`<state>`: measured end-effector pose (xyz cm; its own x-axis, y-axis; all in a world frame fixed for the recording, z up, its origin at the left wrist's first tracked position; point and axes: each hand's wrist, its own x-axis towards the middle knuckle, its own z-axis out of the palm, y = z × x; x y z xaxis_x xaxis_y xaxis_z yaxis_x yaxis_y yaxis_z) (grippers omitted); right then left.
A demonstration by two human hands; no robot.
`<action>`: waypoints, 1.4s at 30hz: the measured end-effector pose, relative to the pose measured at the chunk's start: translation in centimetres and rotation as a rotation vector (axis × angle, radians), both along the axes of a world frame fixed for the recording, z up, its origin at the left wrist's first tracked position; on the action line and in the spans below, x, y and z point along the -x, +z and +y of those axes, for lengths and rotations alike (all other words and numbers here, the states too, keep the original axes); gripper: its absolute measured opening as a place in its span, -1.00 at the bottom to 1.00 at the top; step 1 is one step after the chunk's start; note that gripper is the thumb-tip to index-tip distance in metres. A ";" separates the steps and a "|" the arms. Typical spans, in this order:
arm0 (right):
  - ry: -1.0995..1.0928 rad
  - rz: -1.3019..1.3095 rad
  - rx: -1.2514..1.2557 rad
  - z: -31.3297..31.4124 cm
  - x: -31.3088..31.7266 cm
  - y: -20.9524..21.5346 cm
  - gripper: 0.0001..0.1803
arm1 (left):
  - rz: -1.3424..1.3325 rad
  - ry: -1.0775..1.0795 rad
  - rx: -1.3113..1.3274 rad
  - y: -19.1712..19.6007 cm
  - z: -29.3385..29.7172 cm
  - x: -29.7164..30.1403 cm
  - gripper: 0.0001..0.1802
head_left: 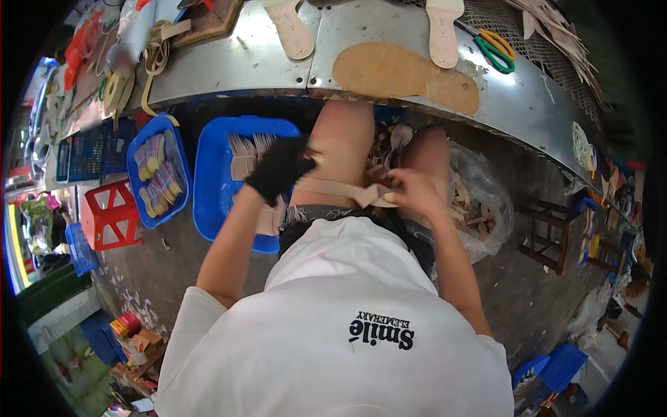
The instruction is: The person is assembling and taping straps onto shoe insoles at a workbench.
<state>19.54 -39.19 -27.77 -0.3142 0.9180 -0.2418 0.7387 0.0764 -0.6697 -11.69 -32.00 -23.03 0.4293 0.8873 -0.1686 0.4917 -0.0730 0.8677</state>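
Over my lap, my right hand is closed on the end of a folded beige strip. The strip stretches left across my thighs toward my left hand, which wears a black fingerless glove. Motion smears the left fingertips, so I cannot tell whether they grip anything. Just beyond that hand, a blue tub holds stacks of beige pieces with slotted ends. To the right of my thigh, a clear plastic bag contains loose beige pieces.
A metal workbench crosses ahead, bearing beige insoles, a brown sole-shaped sheet and green-and-yellow-handled scissors. At left stand a blue basket of bundled pieces and a red stool. A dark wooden stool is at right.
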 end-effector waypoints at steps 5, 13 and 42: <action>-0.083 -0.037 0.058 1.0 0.1 -0.9 -0.83 | 0.029 -0.207 -0.128 -4.1 -3.4 -6.0 -0.76; -1.205 0.262 -0.583 -7.6 -21.0 3.6 -0.76 | 0.233 -0.280 -0.355 -3.7 -4.1 -6.9 -0.69; -1.906 0.378 -0.778 -37.2 -62.6 13.9 -0.52 | 0.308 -0.050 0.572 -1.4 1.2 11.9 -0.66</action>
